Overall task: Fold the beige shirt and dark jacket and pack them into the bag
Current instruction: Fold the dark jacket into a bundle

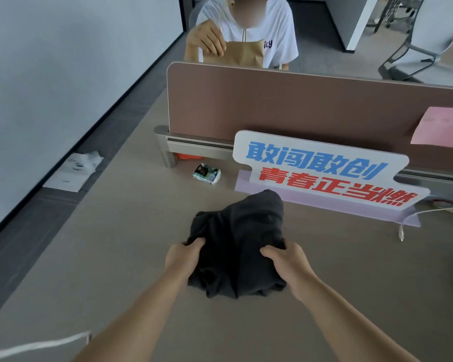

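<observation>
Two bare forearms reaching from the near edge towards the far side, left hand (184, 258) gripping the left side of the dark jacket (239, 231), right hand (285, 262) gripping its right side, fingers curled, hands roughly level.

White cut-out sign (324, 171) on the surface: blue "敢闯敢创" on top, red "青春正当燃" below. White T-shirt (280, 30) on the person opposite: purple "icy", its start hidden behind the paper bag (243, 54). Pink note (438, 126) and small packet (207, 173): print unreadable.
</observation>
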